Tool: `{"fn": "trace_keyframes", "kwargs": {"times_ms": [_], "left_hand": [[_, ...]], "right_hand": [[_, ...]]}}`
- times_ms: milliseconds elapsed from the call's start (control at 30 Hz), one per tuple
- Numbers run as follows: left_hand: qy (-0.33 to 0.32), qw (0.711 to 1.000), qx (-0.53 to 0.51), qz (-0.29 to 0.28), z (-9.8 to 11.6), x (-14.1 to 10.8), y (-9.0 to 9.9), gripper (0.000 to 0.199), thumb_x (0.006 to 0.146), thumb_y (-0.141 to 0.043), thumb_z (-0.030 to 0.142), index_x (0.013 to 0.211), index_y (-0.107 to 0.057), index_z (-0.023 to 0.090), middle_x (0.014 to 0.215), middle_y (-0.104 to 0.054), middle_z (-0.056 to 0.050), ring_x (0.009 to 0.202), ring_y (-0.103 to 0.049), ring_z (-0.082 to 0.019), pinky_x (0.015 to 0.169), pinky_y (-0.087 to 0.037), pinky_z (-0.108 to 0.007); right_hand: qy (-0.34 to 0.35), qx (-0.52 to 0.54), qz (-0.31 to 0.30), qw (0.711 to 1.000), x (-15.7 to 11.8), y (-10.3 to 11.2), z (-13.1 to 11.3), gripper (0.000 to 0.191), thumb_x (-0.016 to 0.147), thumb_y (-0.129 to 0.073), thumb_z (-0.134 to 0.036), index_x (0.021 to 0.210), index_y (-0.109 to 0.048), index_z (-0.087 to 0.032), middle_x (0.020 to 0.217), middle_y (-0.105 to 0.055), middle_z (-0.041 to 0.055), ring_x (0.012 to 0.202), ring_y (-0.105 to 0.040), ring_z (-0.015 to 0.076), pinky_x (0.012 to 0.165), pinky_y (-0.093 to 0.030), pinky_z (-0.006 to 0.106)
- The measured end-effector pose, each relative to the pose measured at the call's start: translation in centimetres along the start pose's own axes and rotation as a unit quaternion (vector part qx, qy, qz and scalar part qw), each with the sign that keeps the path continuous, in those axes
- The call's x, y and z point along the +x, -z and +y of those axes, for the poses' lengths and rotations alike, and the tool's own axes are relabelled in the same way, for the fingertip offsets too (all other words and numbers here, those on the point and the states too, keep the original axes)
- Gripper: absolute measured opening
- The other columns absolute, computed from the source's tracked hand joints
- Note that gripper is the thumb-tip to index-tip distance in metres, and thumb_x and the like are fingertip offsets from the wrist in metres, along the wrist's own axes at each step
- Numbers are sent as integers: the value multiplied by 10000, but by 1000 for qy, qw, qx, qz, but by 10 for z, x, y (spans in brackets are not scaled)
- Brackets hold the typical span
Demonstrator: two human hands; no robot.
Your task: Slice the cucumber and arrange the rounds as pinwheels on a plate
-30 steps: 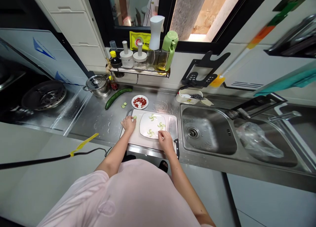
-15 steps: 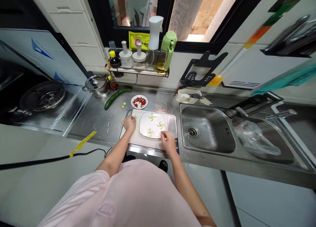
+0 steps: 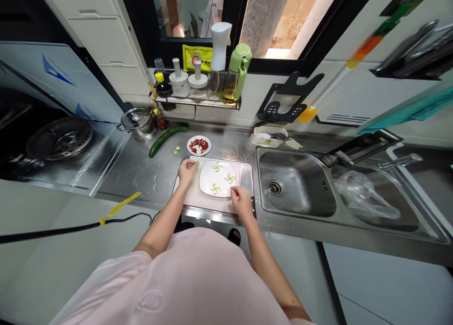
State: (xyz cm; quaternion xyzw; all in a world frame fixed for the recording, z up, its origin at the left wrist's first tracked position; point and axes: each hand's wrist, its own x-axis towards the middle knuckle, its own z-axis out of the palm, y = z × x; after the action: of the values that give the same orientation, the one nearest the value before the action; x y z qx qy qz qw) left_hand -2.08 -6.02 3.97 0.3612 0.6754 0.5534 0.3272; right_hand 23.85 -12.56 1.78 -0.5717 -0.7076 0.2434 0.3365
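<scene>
Three cucumber pinwheels [image 3: 217,166] already lay on the white plate [image 3: 212,178], the left hand [image 3: 186,171] pinching a cucumber slice [image 3: 195,163], the right hand [image 3: 241,202] resting released fingers [image 3: 234,191] on the rim.

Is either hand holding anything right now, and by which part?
The left hand seems to pinch a small cucumber slice by its edge, too small to be sure. The right hand holds nothing visible, fingertips at the white plate's rim.

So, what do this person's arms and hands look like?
The left hand and right hand are bare, with no gloves. The person wears a loose pale pink T-shirt with short sleeves and a round printed mark on its front.
</scene>
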Motion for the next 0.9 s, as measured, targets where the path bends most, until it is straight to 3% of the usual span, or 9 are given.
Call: {"fn": "trace_keyframes", "kwargs": {"times_ms": [200, 367, 667, 900], "left_hand": [[46, 985, -151, -67, 49, -17, 5, 321, 577, -766, 331, 785, -587, 165, 706, -619, 8, 665, -574, -94, 684, -449, -229], [60, 977, -166, -118, 82, -37, 10, 301, 575, -779, 314, 781, -622, 161, 723, -651, -7, 686, -595, -108, 691, -453, -242], [26, 968, -174, -179, 111, -61, 13, 300, 600, -793, 305, 815, -636, 165, 728, -634, 8, 694, -591, -106, 700, -454, -243], [-33, 973, -127, -188, 124, -72, 15, 269, 640, -779, 315, 820, -640, 171, 729, -611, 8, 684, -560, -99, 675, -439, -231]], "right_hand": [[0, 51, 17, 999, 10, 3, -17, 235, 870, -452, -302, 904, -650, -181, 864, -658, 75, 747, -565, 191, 725, -444, 328], [-4, 111, 30, 993, 26, 11, -48, 225, 872, -481, -330, 902, -656, -192, 868, -671, 61, 725, -573, 173, 707, -453, 310], [43, 228, 29, 972, 60, 36, -120, 194, 863, -554, -336, 942, -653, -188, 921, -674, 48, 765, -588, 152, 653, -447, 261], [78, 229, -7, 970, 67, 38, -142, 190, 867, -551, -363, 861, -646, -198, 868, -665, 39, 788, -585, 160, 656, -445, 267]]}}
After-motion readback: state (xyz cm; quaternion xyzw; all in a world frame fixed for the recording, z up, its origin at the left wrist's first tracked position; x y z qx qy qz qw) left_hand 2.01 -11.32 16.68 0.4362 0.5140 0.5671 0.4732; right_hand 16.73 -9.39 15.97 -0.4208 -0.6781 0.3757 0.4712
